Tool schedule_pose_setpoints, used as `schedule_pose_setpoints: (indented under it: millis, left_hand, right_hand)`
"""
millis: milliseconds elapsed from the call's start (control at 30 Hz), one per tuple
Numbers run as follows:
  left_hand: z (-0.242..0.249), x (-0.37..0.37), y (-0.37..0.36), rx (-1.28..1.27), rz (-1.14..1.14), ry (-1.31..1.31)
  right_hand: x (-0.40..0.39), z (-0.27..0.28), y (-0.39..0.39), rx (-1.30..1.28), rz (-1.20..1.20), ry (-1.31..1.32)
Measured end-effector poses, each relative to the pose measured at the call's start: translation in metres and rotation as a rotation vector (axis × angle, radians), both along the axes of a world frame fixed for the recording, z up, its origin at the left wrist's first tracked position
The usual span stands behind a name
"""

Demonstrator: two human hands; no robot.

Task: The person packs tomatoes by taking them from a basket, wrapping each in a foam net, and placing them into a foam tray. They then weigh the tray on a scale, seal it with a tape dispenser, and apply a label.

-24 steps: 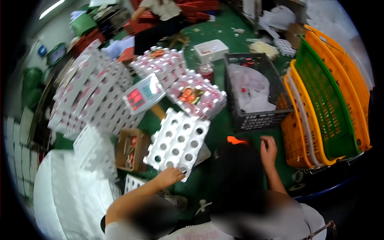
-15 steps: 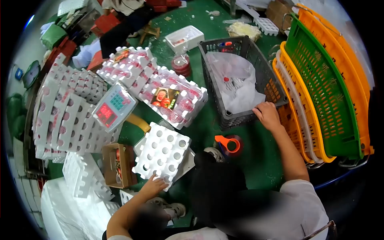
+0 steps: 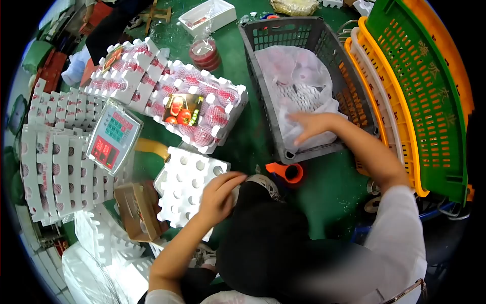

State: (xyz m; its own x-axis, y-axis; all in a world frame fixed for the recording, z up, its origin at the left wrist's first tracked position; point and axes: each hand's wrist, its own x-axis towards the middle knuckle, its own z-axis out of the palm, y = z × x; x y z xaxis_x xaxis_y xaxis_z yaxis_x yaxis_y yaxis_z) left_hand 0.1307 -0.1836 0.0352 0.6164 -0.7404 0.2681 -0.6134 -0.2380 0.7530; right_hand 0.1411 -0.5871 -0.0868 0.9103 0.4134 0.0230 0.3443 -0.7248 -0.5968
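Over the black plastic crate (image 3: 324, 153) on the right, the right hand (image 3: 314, 126) is spread and slightly blurred, its fingers apart above 1 translucent plastic bag (image 3: 273, 55) inside; whether it touches the bag cannot be told. Pale netting (image 3: 304, 95) shows through the bag.

Well apart from it, the left hand (image 3: 221, 197) is bent, fingers together, at the right edge of 1 white foam tray (image 3: 187, 185); whether it grips or only covers that edge cannot be told. The tray, punched with rows of round holes, lies tilted on the platform of 1 digital scale, whose display head (image 3: 114, 137) stands on 1 yellow post (image 3: 152, 147).

Beyond the scale sit 2 film-wrapped packs of red-netted fruit, 1 nearer (image 3: 217, 114) and 1 farther (image 3: 144, 76), each bearing 1 tomato-picture label. At the left rises a bank of fruit-filled foam trays (image 3: 66, 172), too crowded to count. Just left of the scale stands 1 cardboard box (image 3: 126, 215).

Between the knees and the crate lies 1 orange tape dispenser (image 3: 293, 173). Farther off are 1 stack of reddish tape rolls (image 3: 205, 57) and 1 white foam box (image 3: 217, 23). Along the right stand 1 green basket (image 3: 405, 66) and several orange-yellow ones (image 3: 392, 96).
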Motion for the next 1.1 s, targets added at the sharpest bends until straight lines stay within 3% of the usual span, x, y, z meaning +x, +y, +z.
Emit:
schedule_pose_setpoints:
  millis: [67,133,200,233,267,300,333,400,467,500,533,567,633,667,700,733,800,867,933,1000,1067,1100]
  left_hand:
    - [0.003,0.010,-0.036,-0.103,-0.047,0.064]
    - [0.014,0.016,-0.052,-0.140,-0.076,-0.121]
    - [0.015,0.013,-0.042,-0.111,-0.020,-0.115]
    - [0.008,0.012,-0.032,-0.090,0.020,-0.024]
    - [-0.002,0.010,-0.021,-0.066,0.058,0.065]
    - [-0.009,0.005,-0.015,-0.040,0.097,0.158]
    - [-0.010,-0.001,-0.013,-0.050,0.117,0.195]
    - [-0.010,-0.006,-0.011,-0.069,0.149,0.256]
    - [-0.006,-0.001,-0.021,-0.090,0.108,0.218]
    - [0.004,0.004,-0.040,-0.132,0.121,0.164]
    - [0.015,0.010,-0.061,-0.170,0.135,0.115]
    - [0.029,0.020,-0.085,-0.167,0.013,0.011]
    - [0.043,0.033,-0.128,-0.062,-0.244,-0.186]
    - [0.046,0.037,-0.142,0.040,-0.378,-0.285]
    - [0.030,0.046,-0.151,0.322,-0.608,-0.309]
    - [0.030,0.047,-0.153,0.281,-0.610,-0.356]
    - [0.030,0.045,-0.150,0.206,-0.612,-0.439]
    - [0.021,0.037,-0.135,0.030,-0.550,-0.377]
    - [0.002,0.023,-0.127,0.042,-0.634,-0.479]
    - [0.000,0.009,-0.126,0.138,-0.726,-0.524]
    - [0.000,0.010,-0.126,0.051,-0.641,-0.515]
    - [0.003,0.013,-0.122,-0.025,-0.569,-0.460]
  right_hand:
    - [0.013,-0.033,-0.001,-0.196,-0.006,0.314]
    - [0.046,-0.002,-0.001,-0.544,-0.064,0.397]
    - [0.071,0.045,-0.033,-0.435,-0.351,0.234]
    - [0.075,0.066,-0.042,-0.222,-0.598,0.070]
    - [0.092,0.075,-0.076,-0.210,-0.566,-0.216]
    - [0.100,0.106,-0.085,0.290,-0.758,-0.070]
    - [0.088,0.160,-0.060,0.526,-0.779,0.057]
    - [0.072,0.162,-0.062,0.514,-0.647,0.163]
    - [0.030,0.183,-0.014,0.177,-0.375,0.202]
    - [0.000,0.178,0.014,0.163,-0.338,0.181]
    - [-0.022,0.201,0.048,0.419,-0.241,0.413]
    - [-0.044,0.206,0.069,0.514,-0.159,0.604]
    - [-0.080,0.219,0.100,0.388,0.145,0.509]
    - [-0.092,0.233,0.106,0.308,0.165,0.634]
    - [-0.099,0.243,0.102,0.251,0.112,0.675]
    - [-0.105,0.247,0.093,0.197,0.062,0.717]
    - [-0.120,0.233,0.047,0.061,-0.066,0.605]
    - [-0.125,0.220,0.004,-0.185,-0.426,0.312]
    - [-0.086,0.229,-0.013,-0.080,-0.681,-0.228]
    - [-0.026,0.244,-0.006,0.162,-0.619,-0.248]
    - [0.049,0.176,-0.020,0.204,-0.527,-0.032]
    - [0.080,0.123,-0.030,-0.124,-0.507,-0.006]
